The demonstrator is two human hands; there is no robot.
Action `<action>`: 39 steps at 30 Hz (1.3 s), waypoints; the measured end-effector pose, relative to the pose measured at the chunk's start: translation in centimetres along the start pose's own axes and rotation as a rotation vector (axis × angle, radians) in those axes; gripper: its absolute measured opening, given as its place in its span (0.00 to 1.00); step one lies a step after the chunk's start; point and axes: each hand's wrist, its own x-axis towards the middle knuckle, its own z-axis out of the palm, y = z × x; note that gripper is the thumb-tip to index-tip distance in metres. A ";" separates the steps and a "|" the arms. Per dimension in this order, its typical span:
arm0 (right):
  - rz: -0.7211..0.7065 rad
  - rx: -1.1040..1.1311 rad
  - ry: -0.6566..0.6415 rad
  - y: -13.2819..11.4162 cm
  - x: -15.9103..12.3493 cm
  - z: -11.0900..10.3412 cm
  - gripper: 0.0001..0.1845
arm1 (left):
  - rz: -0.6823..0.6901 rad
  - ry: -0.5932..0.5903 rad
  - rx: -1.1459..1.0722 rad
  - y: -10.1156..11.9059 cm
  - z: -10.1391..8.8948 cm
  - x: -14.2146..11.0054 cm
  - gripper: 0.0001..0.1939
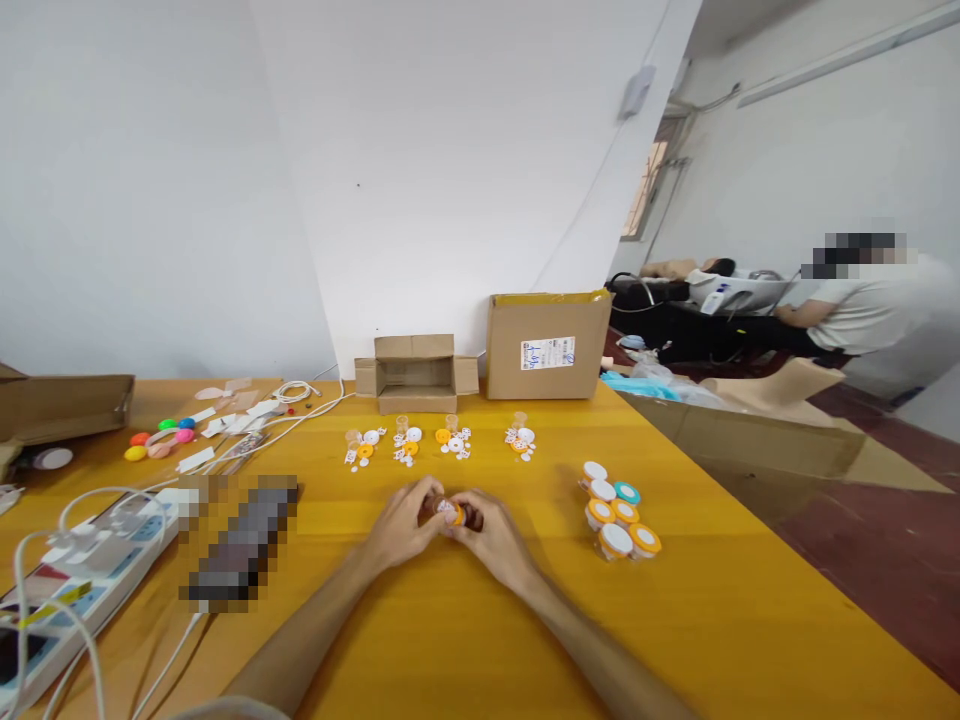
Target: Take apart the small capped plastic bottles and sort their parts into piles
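Between my two hands, low over the table, is a small clear jar with an orange lid and small white bits in it. My left hand pinches its left side with thumb and fingers. The right side, where the orange shows, is gripped by my right hand; its fingertips partly cover the lid. Beyond my hands lie small sets of loose parts: clear cups, white discs, orange rings and white printed pieces. To my right stands a group of lidded jars with white, orange and teal tops.
An open small carton and a taped, labelled box stand against the wall. At left are a power strip with cables, a phone and colourful balls. Two people are at the far right, beyond a large cardboard box.
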 end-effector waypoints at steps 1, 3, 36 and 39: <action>-0.006 -0.003 0.002 0.0 0.0 0.0 0.05 | 0.025 -0.014 -0.022 0.1 -0.1 0.0 0.18; -0.015 -0.006 0.012 0.1 0.1 -0.1 0.05 | 0.067 -0.044 -0.051 0.4 -0.3 -0.1 0.18; -0.005 -0.052 0.044 0.0 -0.3 0.2 0.05 | 0.057 0.047 0.102 0.2 0.2 -0.1 0.10; -0.018 -0.046 0.042 -0.1 -0.4 0.1 0.06 | 0.013 0.036 0.156 0.1 0.1 -0.2 0.09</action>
